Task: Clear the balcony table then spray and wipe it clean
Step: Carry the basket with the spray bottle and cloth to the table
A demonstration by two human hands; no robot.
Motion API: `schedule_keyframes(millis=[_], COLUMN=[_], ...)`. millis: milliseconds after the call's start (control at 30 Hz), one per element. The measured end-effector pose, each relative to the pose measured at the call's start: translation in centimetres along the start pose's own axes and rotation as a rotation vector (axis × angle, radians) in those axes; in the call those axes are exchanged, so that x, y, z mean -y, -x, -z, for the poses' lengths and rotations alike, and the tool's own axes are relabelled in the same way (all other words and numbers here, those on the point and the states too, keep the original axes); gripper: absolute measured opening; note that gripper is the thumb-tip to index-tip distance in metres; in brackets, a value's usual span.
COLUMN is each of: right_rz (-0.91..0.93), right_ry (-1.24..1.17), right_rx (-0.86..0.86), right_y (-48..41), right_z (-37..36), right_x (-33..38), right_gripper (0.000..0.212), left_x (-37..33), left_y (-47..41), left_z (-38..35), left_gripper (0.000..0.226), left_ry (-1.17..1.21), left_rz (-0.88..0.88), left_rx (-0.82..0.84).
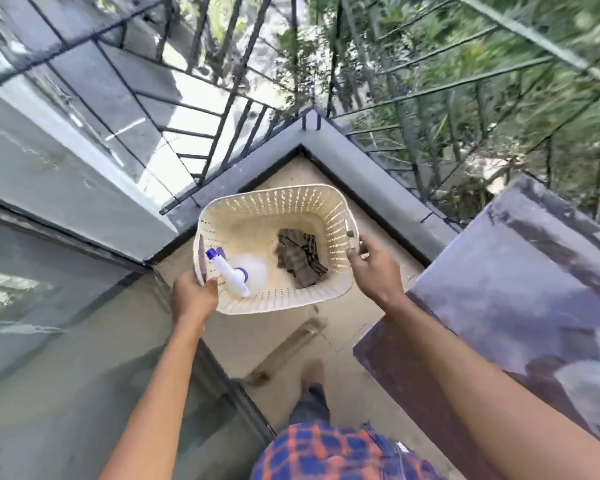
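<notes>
Balcony corner w/ black railing (222, 109) and beige floor (284, 341) is filling the far view. Dark tabletop (516, 289) is sitting at the right, well apart from the supplies, w/ a pale blurred thing at its near edge; can't tell what.

Left hand (193, 297) is gripping the near-left rim of the cream basket (274, 192), fingers (211, 284) curling round it. Right hand (371, 268) is gripping the right rim by the handle slot, fingers curling over the edge. Can't tell if the basket is resting on the floor or hanging above it.

Inside, spray bottle (243, 275) is lying on its side at the left and brown cloth (298, 261) is lying crumpled at the right, the two apart.

Basket is looking like thin perforated plastic: prob. light and a bit flexy, so the two-hand rim hold is suiting it. Bottle is looking smooth and prob. rolling if the basket tilts; best taken round the neck below the trigger. Cloth is looking soft and limp, so a pinch anywhere is working.
</notes>
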State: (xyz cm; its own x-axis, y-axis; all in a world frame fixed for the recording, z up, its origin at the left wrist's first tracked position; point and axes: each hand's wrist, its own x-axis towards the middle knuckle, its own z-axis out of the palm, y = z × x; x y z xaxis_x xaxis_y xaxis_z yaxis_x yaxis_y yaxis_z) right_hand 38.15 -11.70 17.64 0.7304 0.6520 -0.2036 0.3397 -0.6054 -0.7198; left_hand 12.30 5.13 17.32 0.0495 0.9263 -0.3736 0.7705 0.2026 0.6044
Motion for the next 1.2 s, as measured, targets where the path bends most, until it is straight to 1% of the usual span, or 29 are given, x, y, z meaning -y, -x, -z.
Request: schedule_keyframes(millis=[100,200,267,300,367,433,567,600,633,700,733,800,900,1000,1067,1100,1167,1200], right_rz=[-0.094,-0.253,-0.344,-0.377,-0.453,-0.514,-0.627,-0.641,-0.65,-0.653,-0.642,-0.639,-0.649,-0.651,-0.647,-0.644,-0.627,-0.617], right_ry=[-0.045,-0.078,-0.096,-0.106,-0.136,-0.156,-0.153,-0.166,-0.183,-0.191,-0.181,-0.18,-0.206,-0.22,-0.254,-0.268,-0.266,-0.259], right_rx=[-0.164,-0.311,-0.409,-0.446,-0.528,-0.597,-0.678,-0.691,-0.694,-0.687,-0.682,-0.669,-0.657,-0.638,-0.623,-0.619,-0.609,-0.608], right_y=[2.8,6.9,10.4,12.0,15.9,19.7,25.0,25.9,26.5,27.4,27.6,27.7,27.8,27.9,28.1,28.2,28.3,28.4], right_z=[6.0,11.8,14.9,15.8,17.2,17.5,16.5,16.0,15.5,14.9,14.7,14.6,14.7,14.8,15.0,15.2,15.7,16.1], right_x=[-3.2,-7.2,-10.0,-10.9,-13.0,-14.8,-17.2,-17.5,-17.5,-17.6,-17.6,-17.7,-18.0,-18.3,-18.7,-18.9,-19.1,-19.1], right_gripper=[0.021,0.023,0.028,0.029,0.022,0.021,0.02,0.021,0.022,0.026,0.028,0.029,0.03,0.03,0.029,0.028,0.029,0.031], left_x=[-6.3,-11.9,-14.6,-15.4,-16.6,-16.8,-15.2,-14.5,-13.9,-12.9,-12.6,-12.4,-12.5,-12.7,-13.3,-13.7,-14.7,-15.3], left_y=[2.0,6.1,9.2,10.6,13.2,15.5,18.6,18.9,19.1,18.9,18.8,18.8,18.7,18.2,18.4,18.4,18.8,19.1], left_z=[-2.4,-5.7,-8.2,-9.1,-11.5,-13.7,-16.1,-16.3,-16.4,-16.6,-16.6,-16.4,-16.0,-15.8,-15.2,-14.9,-14.2,-13.7], left_gripper=[0.024,0.038,0.035,0.034,0.035,0.027,0.012,0.01,0.015,0.041,0.047,0.048,0.036,0.032,0.037,0.043,0.056,0.057], left_ry=[-0.072,-0.096,-0.137,-0.16,-0.229,-0.304,-0.39,-0.41,-0.423,-0.428,-0.425,-0.416,-0.382,-0.349,-0.284,-0.241,-0.162,-0.13], left_rz=[-0.176,-0.342,-0.45,-0.494,-0.588,-0.669,-0.687,-0.685,-0.671,-0.637,-0.626,-0.605,-0.592,-0.586,-0.604,-0.628,-0.697,-0.743], left_rx=[0.157,0.342,0.441,0.472,0.55,0.624,0.731,0.743,0.754,0.786,0.789,0.796,0.833,0.888,0.876,0.854,0.785,0.745])
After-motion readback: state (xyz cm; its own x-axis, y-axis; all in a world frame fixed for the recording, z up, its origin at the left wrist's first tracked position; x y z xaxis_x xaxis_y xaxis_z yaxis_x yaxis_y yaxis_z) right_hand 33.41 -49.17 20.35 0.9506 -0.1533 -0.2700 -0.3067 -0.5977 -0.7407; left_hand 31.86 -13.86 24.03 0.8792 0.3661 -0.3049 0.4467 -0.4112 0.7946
